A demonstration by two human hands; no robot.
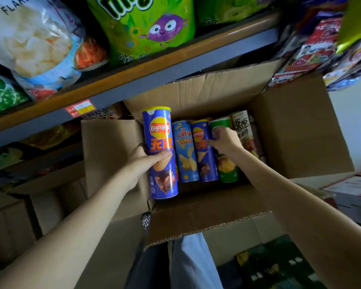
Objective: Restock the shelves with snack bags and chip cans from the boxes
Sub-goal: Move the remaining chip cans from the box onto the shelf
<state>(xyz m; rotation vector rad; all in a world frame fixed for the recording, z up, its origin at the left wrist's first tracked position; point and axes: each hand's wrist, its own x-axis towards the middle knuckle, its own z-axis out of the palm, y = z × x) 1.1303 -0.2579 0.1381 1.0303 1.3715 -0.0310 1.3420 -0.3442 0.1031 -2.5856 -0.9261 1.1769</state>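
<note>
Left hand [143,161] grips blue Lay's can [161,153] — yellow-rimmed lid; right hand [224,138] clasps green can [223,151].

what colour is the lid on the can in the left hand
Yellow, on the blue can; the head view shows it.

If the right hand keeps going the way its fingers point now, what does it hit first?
The right hand already reaches down into the cardboard box, fingers on the upper part of the green chip can. Going on, it would likely meet that can first, beside the blue Lay's can; depth is hard to judge.
</note>
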